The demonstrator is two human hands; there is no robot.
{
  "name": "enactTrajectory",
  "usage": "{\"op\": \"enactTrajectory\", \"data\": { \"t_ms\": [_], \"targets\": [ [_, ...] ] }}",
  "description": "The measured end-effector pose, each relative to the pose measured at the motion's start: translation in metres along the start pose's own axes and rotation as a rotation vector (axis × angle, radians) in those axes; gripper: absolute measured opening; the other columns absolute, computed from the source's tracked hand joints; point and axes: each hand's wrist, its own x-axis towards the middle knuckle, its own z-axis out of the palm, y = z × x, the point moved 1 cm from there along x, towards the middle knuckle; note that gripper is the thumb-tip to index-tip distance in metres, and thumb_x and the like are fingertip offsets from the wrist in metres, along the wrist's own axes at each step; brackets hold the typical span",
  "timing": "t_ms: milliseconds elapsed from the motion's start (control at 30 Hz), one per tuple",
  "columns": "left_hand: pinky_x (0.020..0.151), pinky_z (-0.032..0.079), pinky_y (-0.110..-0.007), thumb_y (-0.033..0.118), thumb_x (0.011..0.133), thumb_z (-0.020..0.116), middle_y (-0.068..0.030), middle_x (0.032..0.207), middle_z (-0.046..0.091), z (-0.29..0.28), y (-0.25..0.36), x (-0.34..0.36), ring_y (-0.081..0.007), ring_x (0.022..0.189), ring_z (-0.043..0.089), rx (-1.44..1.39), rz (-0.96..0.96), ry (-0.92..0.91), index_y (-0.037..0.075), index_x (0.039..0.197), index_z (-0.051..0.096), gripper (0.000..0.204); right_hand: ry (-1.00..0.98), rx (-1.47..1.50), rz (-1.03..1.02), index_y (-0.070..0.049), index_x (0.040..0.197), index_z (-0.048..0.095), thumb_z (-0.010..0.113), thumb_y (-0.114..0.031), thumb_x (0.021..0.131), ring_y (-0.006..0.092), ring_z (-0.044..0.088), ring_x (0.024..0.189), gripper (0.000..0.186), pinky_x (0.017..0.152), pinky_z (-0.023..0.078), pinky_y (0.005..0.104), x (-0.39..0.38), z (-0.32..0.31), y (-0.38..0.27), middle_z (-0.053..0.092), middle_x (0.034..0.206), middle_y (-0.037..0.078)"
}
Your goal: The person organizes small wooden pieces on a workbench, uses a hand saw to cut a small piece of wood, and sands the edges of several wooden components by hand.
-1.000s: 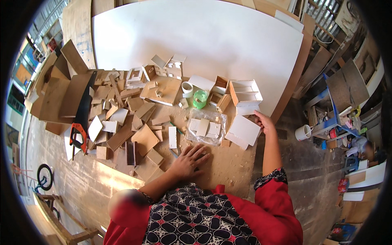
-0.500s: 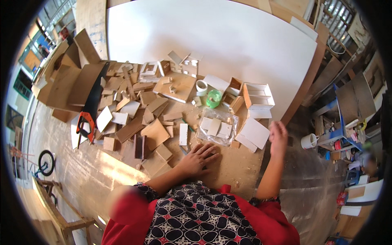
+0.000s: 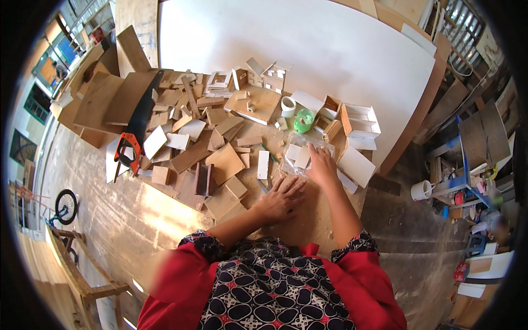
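Observation:
My left hand lies flat on the wooden work surface, fingers spread, holding nothing. Just beyond its fingertips are a narrow white block and a thin bluish tool partly covered by the hand. My right hand reaches over a clear plastic tray, its fingers stretched forward and touching the area of the small off-white pieces in it. The hand hides part of the tray and what lies beneath the palm. White flat panels lie just right of the right hand.
Wood offcuts heap up on the left, with an orange-handled saw at their edge. Behind the tray stand a green container, a white cup, a white open box and a small model house.
My right hand has moved left from beyond the white panels to over the plastic tray. My left hand stays flat on the surface. The view has shifted slightly.

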Motion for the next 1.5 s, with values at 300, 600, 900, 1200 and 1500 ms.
{"op": "enactTrajectory", "data": {
  "t_ms": [300, 600, 900, 1200, 1500],
  "targets": [
    [0.113, 0.019, -0.054, 0.042, 0.083, 0.064, -0.0145, 0.152, 0.027, -0.024, 0.019, -0.049, -0.0359, 0.143, 0.017, -0.143, -0.103, 0.145, 0.016, 0.133, 0.052, 0.058, -0.127, 0.122, 0.057, -0.011, 0.143, 0.036, 0.071, -0.019, 0.068, 0.0317, 0.061, 0.097, 0.083, 0.085, 0.049, 0.0412, 0.009, -0.026, -0.007, 0.065, 0.095, 0.015],
    [0.112, 0.024, -0.052, 0.036, 0.08, 0.069, -0.0173, 0.147, 0.035, -0.039, 0.004, -0.089, -0.0414, 0.14, 0.022, -0.206, -0.201, 0.198, 0.012, 0.128, 0.056, 0.055, -0.182, 0.555, 0.11, -0.01, 0.143, 0.038, 0.064, -0.009, 0.071, 0.0222, 0.063, 0.074, 0.077, 0.071, 0.05, 0.0335, 0.001, -0.026, -0.004, 0.066, 0.082, 0.009],
    [0.11, 0.028, -0.049, 0.029, 0.073, 0.073, -0.0151, 0.145, 0.039, -0.028, -0.004, -0.096, -0.0398, 0.139, 0.026, -0.242, -0.245, 0.269, 0.012, 0.12, 0.062, 0.051, -0.147, 1.001, -0.007, -0.009, 0.143, 0.037, 0.066, -0.006, 0.075, 0.014, 0.063, 0.084, 0.074, 0.077, 0.05, 0.0268, -0.019, -0.015, -0.019, 0.066, 0.097, 0.01],
    [0.109, 0.031, -0.049, 0.024, 0.072, 0.073, -0.0159, 0.141, 0.044, -0.026, -0.008, -0.096, -0.0408, 0.136, 0.031, -0.27, -0.237, 0.275, 0.011, 0.117, 0.063, 0.048, 0.011, 0.266, -0.078, -0.01, 0.138, 0.045, 0.079, -0.02, 0.068, 0.0281, 0.065, 0.096, 0.078, 0.078, 0.053, 0.0354, -0.06, -0.007, -0.045, 0.065, 0.109, 0.015],
    [0.103, 0.04, -0.045, 0.025, 0.081, 0.068, -0.0206, 0.127, 0.056, -0.038, -0.009, -0.071, -0.0416, 0.125, 0.046, -0.413, -0.275, 0.375, 0.003, 0.122, 0.059, 0.048, -0.035, 1.263, 0.267, 0.001, 0.123, 0.058, 0.057, -0.001, 0.086, 0.0052, 0.056, 0.067, 0.037, 0.062, 0.046, 0.0222, -0.052, 0.008, -0.019, 0.065, 0.081, 0.001]
  ]
}}
